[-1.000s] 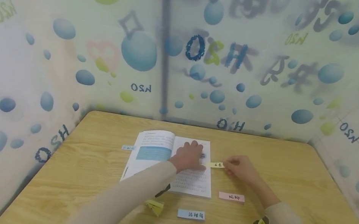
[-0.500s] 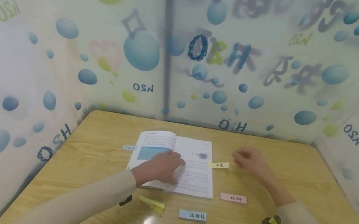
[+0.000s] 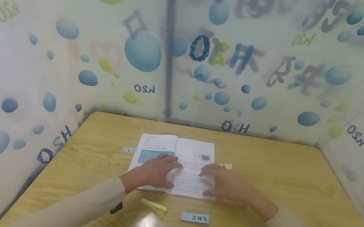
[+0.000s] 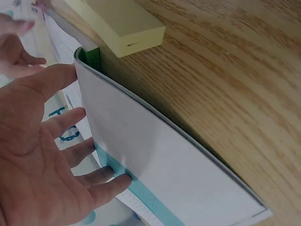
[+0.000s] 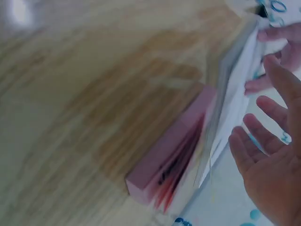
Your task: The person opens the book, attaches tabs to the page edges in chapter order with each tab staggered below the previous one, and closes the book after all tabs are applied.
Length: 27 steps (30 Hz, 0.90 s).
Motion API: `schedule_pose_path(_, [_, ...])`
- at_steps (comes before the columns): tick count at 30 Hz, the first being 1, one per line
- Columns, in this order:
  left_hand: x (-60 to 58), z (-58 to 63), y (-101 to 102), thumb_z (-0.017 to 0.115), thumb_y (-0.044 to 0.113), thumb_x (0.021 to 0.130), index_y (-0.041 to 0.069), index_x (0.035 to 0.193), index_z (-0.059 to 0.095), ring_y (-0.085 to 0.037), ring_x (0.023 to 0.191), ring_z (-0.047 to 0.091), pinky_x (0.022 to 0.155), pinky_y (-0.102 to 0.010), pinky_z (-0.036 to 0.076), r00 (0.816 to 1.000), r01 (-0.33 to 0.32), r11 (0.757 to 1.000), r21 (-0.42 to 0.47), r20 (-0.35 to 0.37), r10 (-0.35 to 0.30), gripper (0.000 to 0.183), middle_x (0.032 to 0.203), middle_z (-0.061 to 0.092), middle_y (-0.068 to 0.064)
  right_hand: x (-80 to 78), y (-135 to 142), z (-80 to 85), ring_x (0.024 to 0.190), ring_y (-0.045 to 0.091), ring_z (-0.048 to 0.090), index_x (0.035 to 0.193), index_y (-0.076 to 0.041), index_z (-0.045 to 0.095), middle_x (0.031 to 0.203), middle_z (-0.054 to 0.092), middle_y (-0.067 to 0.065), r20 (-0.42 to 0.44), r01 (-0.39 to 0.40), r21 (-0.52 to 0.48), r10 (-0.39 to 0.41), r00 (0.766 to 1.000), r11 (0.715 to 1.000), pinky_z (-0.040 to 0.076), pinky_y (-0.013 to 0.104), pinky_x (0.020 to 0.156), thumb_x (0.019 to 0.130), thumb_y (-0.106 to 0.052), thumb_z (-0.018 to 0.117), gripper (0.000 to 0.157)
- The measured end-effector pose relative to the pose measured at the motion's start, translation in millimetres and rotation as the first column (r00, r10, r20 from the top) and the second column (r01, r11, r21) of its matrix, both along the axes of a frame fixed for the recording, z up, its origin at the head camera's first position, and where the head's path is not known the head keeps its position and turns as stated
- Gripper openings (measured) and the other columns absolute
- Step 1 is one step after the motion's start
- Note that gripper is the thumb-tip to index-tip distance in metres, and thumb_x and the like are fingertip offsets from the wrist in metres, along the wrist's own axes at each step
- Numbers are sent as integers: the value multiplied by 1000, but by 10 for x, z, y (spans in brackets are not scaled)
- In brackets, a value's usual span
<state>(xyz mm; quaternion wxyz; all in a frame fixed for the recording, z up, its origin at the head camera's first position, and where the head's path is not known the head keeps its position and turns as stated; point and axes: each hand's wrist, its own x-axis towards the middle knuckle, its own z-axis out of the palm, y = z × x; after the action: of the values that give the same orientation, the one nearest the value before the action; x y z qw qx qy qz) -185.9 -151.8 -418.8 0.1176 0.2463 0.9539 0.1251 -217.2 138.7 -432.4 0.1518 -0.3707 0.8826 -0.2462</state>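
An open book [image 3: 194,148] lies on the wooden table, printed text on both pages and a blue block on its left page. My left hand [image 3: 155,170] rests across the left page near the spine, fingers spread and pointing right. In the left wrist view its fingertips touch the page [image 4: 127,117]. My right hand [image 3: 228,184] is over the right page's outer edge, fingers loosely bent and holding nothing. Partly behind it, a yellow sticky tab [image 3: 226,166] with handwriting sticks out from the right edge. A blue sticky tab [image 3: 129,150] juts from the left edge.
In front of the book lie a yellow sticky-note pad [image 3: 155,206] with lifted sheets and a blue sticky-note pad [image 3: 195,217] with handwriting. A pink sticky-note pad [image 5: 174,150] sits beside the book's right edge, mostly hidden under my right hand in the head view. Patterned walls [image 3: 185,90] enclose the table.
My left hand has moved from the right page to the left page. My right hand has let go of the yellow tab and come left over the book's edge.
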Motion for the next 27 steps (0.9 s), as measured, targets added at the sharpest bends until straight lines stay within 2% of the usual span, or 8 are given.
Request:
schedule_pose_path(3, [2, -5, -23, 79, 29, 89, 15, 141, 58, -39, 144, 33, 116, -54, 26, 1000, 2, 1000, 28, 9, -2, 58, 154, 43, -14, 56, -26, -41, 143, 23, 37, 140, -24, 61, 156, 43, -1, -30, -57, 84, 60, 998, 995, 31, 46, 115, 87, -42, 81, 60])
schedule_pose_path(6, [-2, -25, -47, 77, 30, 91, 16, 143, 57, -38, 145, 30, 117, -54, 24, 1000, 4, 999, 38, 22, -5, 57, 156, 41, -14, 74, -21, -82, 143, 27, 38, 138, -20, 63, 157, 43, 2, -62, -84, 103, 91, 994, 991, 32, 48, 114, 85, -39, 82, 60])
schedule_pose_path(11, [-32, -97, -99, 73, 35, 95, 19, 147, 54, -35, 148, 27, 119, -52, 19, 999, 26, 999, 31, 30, -27, 58, 160, 36, -11, 71, -11, -99, 141, 30, 41, 134, -16, 66, 155, 44, 5, -53, -88, 84, 93, 994, 993, 33, 49, 113, 84, -36, 83, 56])
schedule_pose_path(18, [-70, -205, -214, 70, 37, 97, 15, 149, 51, -35, 149, 24, 120, -50, 14, 995, 91, 993, 73, 23, -93, 60, 161, 34, -11, 81, 6, -47, 141, 29, 39, 135, -16, 65, 156, 43, 4, -11, -90, 69, 91, 996, 994, 33, 48, 113, 85, -36, 82, 56])
schedule_pose_path(23, [-51, -193, -239, 69, 38, 97, 17, 150, 51, -38, 149, 20, 120, -52, 16, 995, 79, 994, 80, 46, -83, 60, 162, 32, -10, 58, 20, -44, 136, 23, 46, 134, -20, 66, 156, 43, 0, 18, -84, 56, 84, 996, 995, 43, 43, 107, 87, -37, 81, 52])
schedule_pose_path(27, [-33, -180, -244, 69, 40, 97, 19, 150, 50, -37, 150, 20, 120, -52, 14, 995, 85, 994, 67, 48, -88, 61, 163, 31, -9, 55, 15, -25, 134, 22, 48, 133, -19, 68, 155, 44, 1, 29, -84, 44, 82, 996, 996, 45, 41, 105, 86, -38, 81, 52])
